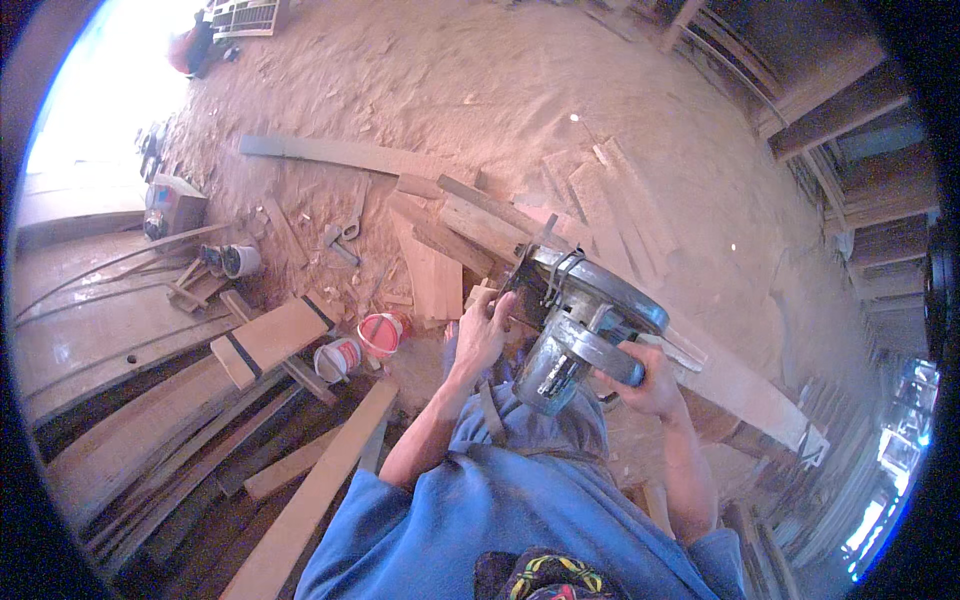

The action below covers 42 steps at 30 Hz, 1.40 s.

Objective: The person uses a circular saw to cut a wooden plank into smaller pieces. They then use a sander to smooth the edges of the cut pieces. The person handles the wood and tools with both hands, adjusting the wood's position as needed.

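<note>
One circular saw point(575, 338) sits just past the blue shirt point(540, 490), between the right hand point(652, 380), wrapped firmly round its rear handle point(605, 357), and the left hand point(482, 338), at its dark front edge, whose grip I cannot tell. Its motor point(550, 368) points back toward the shirt, its guard point(615, 290) slants from upper left to lower right, and wood pieces point(485, 222) lie beyond.

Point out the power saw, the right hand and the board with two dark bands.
power saw point(566, 348), head view: on its motor housing
right hand point(652, 382), head view: on the back of it
board with two dark bands point(275, 339), head view: on its face, between the bands
</note>
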{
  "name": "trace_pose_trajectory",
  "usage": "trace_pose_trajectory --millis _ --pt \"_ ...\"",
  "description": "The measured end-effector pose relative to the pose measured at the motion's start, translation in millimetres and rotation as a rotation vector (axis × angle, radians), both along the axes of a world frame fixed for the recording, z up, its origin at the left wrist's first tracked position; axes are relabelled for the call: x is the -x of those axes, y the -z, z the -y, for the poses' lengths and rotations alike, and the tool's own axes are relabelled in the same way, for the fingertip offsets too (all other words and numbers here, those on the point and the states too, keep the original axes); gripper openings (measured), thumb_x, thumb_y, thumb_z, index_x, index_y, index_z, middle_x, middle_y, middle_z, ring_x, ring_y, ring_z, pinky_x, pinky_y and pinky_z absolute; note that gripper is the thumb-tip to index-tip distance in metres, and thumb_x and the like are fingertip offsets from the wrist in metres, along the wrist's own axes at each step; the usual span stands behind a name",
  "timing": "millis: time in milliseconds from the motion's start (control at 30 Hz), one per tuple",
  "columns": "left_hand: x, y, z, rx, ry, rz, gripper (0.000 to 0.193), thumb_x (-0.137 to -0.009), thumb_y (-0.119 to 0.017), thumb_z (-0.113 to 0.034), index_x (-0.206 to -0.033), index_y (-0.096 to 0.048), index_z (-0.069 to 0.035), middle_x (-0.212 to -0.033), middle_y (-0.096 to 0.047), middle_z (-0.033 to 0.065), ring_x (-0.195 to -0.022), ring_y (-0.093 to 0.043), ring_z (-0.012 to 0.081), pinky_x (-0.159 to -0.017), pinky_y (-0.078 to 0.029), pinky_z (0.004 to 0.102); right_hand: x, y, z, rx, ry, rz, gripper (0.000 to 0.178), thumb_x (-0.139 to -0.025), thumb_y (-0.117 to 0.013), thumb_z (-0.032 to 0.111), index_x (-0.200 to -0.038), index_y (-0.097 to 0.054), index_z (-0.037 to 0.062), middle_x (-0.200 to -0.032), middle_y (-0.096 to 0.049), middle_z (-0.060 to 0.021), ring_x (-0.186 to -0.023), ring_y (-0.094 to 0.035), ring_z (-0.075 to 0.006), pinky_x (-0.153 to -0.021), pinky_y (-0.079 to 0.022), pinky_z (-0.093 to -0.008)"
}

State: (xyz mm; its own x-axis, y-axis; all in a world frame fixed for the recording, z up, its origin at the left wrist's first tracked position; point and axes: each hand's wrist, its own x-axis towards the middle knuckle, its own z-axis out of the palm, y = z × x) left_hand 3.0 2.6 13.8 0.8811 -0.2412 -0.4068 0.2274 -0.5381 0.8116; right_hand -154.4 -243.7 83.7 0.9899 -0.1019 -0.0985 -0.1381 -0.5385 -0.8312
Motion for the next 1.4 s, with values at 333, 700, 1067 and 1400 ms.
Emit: trace_pose_trajectory --millis 333,700,1067,1400 --pt "-3.5 -5.5 -2.0 -0.054 0.034 -0.054 0.056 -0.1 -0.058 -0.055 -0.126 -0.067 -0.005 -0.084 -0.071 0.0135 -0.081 -0.068 0.0237 -0.08 -0.051 0.0396 -7.9 -6.2 0.7 -0.076 -0.047 -0.017 0.024 -0.081 -0.086 0.018 -0.089 -0.071 0.0015 -0.074 -0.068 -0.0113 -0.066 -0.065 -0.0183 -0.061 -0.049 -0.0342" --pt "-4.3 16.9 -5.0 0.081 -0.045 -0.152 0.059 -0.101 -0.06 -0.05 -0.129 -0.065 0.002 -0.082 -0.071 0.0139 -0.075 -0.066 0.0185 -0.072 -0.051 0.035 -7.5 1.2 -2.0 -0.045 -0.023 0.074 0.024 -0.081 -0.086 0.018 -0.09 -0.072 0.0008 -0.071 -0.068 -0.0129 -0.062 -0.066 -0.0219 -0.059 -0.05 -0.0347" --pt "-5.6 10.5 -4.4 0.078 -0.037 -0.119 0.051 -0.103 -0.06 -0.043 -0.123 -0.066 0.003 -0.08 -0.068 0.0086 -0.073 -0.061 0.0152 -0.068 -0.049 0.0328 -13.3 -6.6 -4.2 -0.062 -0.039 0.054 0.027 -0.079 -0.087 0.02 -0.091 -0.072 -0.0002 -0.07 -0.067 -0.0128 -0.06 -0.065 -0.022 -0.058 -0.049 -0.0346" --pt "-4.8 4.2 -4.6 0.065 -0.045 -0.099 0.054 -0.102 -0.061 -0.047 -0.124 -0.067 0.003 -0.075 -0.065 0.0063 -0.069 -0.06 0.0134 -0.064 -0.048 0.0318 -15.6 -6.6 -5.0 -0.086 -0.059 0.086 0.025 -0.077 -0.087 0.015 -0.088 -0.07 -0.0004 -0.07 -0.067 -0.0143 -0.061 -0.067 -0.0258 -0.059 -0.051 -0.0349"
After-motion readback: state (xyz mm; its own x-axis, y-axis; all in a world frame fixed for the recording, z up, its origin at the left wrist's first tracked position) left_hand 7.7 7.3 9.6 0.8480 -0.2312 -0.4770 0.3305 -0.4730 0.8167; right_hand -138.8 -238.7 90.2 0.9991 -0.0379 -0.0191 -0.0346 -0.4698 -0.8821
